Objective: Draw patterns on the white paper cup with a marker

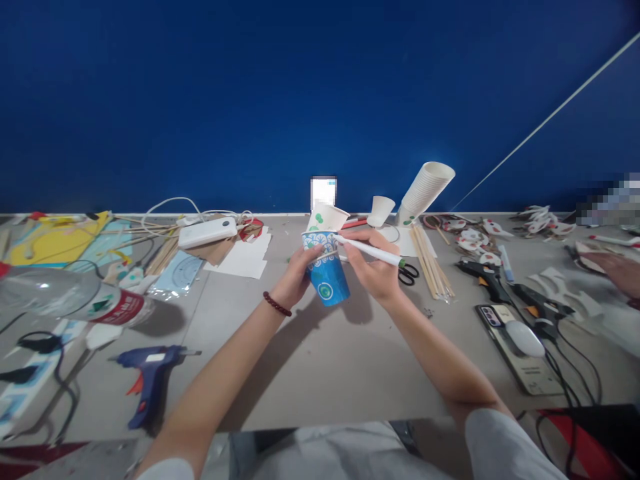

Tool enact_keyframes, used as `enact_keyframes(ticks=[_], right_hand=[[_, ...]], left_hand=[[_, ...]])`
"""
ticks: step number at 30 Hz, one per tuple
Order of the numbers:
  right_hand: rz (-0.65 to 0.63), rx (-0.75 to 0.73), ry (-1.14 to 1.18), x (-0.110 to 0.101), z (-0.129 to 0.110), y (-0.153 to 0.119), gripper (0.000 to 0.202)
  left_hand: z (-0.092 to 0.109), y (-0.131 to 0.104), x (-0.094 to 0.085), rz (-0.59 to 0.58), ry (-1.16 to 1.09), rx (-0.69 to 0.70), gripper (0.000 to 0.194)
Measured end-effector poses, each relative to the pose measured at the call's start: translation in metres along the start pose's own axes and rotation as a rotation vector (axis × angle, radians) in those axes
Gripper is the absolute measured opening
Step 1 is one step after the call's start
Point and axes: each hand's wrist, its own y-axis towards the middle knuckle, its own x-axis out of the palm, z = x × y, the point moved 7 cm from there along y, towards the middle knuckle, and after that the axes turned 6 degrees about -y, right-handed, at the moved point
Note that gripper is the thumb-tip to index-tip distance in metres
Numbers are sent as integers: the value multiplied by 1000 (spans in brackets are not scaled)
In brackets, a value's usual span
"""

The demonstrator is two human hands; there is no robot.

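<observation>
The left hand pinches the blue paper cup, tipped above the worktop. The right hand pinches 1 white marker, tip by the cup's top band. The blue bottom looks done; the part-white top maybe isn't.

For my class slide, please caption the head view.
Left hand holds a blue cup; right hand holds a pen at its patterned band.
</observation>
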Motion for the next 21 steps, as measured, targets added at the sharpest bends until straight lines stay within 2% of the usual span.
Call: enact_keyframes(ticks=[11,21], right_hand=[[-3,-6,-109,3,-2,-2,12],[-4,-10,-149,5,-2,-3,13]], left_hand=[[-1,1,-2,1,22,7,42],[2,-1,-2,35,64,31,49]])
